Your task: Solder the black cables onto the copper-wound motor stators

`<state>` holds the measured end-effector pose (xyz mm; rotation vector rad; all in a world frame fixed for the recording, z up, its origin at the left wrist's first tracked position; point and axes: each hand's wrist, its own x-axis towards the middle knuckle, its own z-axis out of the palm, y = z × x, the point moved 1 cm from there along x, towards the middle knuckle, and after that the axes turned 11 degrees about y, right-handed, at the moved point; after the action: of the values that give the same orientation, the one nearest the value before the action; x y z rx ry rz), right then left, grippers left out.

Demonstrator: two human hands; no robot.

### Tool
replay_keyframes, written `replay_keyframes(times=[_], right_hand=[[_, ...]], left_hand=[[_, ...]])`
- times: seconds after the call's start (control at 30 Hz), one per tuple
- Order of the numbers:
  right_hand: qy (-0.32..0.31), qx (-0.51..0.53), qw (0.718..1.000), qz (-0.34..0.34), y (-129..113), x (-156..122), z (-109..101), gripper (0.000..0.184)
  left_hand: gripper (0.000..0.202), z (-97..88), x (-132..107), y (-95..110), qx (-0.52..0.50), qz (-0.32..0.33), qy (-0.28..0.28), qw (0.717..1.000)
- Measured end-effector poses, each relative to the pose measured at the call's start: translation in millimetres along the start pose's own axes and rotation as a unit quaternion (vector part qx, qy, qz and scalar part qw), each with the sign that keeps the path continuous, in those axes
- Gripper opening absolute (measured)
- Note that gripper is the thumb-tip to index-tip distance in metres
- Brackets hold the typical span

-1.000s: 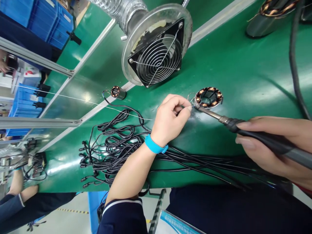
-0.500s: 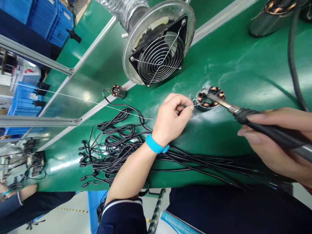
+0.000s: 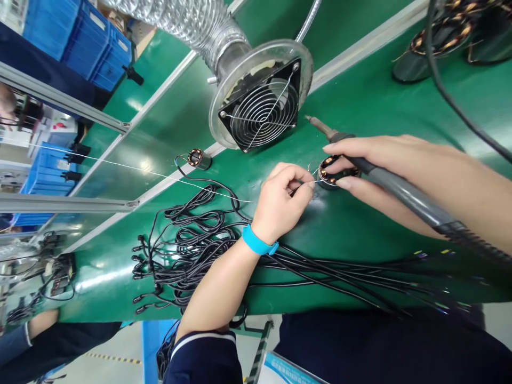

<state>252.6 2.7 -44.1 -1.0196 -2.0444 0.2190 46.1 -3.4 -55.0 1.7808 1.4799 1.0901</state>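
Note:
My left hand (image 3: 282, 200), a blue band at its wrist, pinches thin wires (image 3: 316, 181) that run to the copper-wound motor stator (image 3: 328, 184). A thin strand of solder wire (image 3: 168, 176) stretches from the far left to this hand. Across my right hand (image 3: 384, 176) lies a soldering iron (image 3: 396, 186), its tip (image 3: 314, 122) pointing away, past the stator and near the fan. The thumb and a finger of that hand also reach the stator's rim and partly hide it.
A fume extractor fan (image 3: 262, 114) with a foil duct hangs above the green bench. Another small stator (image 3: 199, 159) stands at its back edge. Black cables (image 3: 200, 256) lie coiled on the left. Larger stators (image 3: 420, 58) stand back right. A co-worker's arm (image 3: 42, 322) shows lower left.
The iron's tip has left the stator and swung up and away to the left. My right hand has come in, its fingers now at the stator. The smoke is gone; my left hand still pinches.

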Motion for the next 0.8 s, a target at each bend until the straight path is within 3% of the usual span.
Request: replay_keyframes(times=[0.2, 0.3, 0.37, 0.47, 0.63, 0.8], right_hand=[[0.021, -0.011, 0.999, 0.025, 3.8, -7.7, 8.3, 0.035], [0.013, 0.008, 0.999, 0.041, 12.9, -7.1, 13.1, 0.041], [-0.002, 0.030, 0.999, 0.017, 18.7, -5.7, 20.0, 0.040], [-0.014, 0.049, 0.998, -0.021, 23.5, -5.6, 30.8, 0.039], [0.003, 0.065, 0.998, -0.027, 20.9, -12.6, 34.7, 0.045], [0.015, 0.085, 0.996, -0.025, 20.7, -21.5, 30.9, 0.047]], left_hand=[[0.014, 1.8, -1.7, -2.1, -0.065, -0.031, -0.006, 0.997], [0.020, 0.1, -0.4, -2.5, -0.105, -0.163, -0.033, 0.980], [0.017, -2.4, 1.6, -0.4, -0.128, -0.265, -0.088, 0.952], [0.015, -8.1, 6.3, 5.3, -0.151, -0.339, -0.158, 0.915], [0.019, -15.5, 12.1, 6.6, -0.203, -0.382, -0.093, 0.897], [0.031, -12.5, 11.3, 10.1, -0.239, -0.404, -0.068, 0.880]])
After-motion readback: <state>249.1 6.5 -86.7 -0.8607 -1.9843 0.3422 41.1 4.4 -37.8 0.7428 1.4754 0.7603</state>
